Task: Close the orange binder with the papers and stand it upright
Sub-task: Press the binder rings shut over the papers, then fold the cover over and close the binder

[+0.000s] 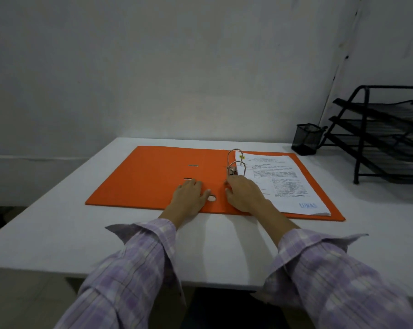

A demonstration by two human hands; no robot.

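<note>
- Nearest us, our two checked sleeves (134, 264) reach out over the white table (46, 224).
- Our left hand (188, 198) lies flat on the binder's open inside, fingers loosely spread, gripping nothing.
- Our right hand (244, 197) rests at the near left edge of the papers (286, 184), fingers gently curled, holding nothing.
- The orange binder (153, 181) lies open and flat mid-table, papers threaded on its metal rings (235, 162).
- Beyond, to the right, stand a black mesh cup (306, 138) and a black tiered tray rack (385, 134).
</note>
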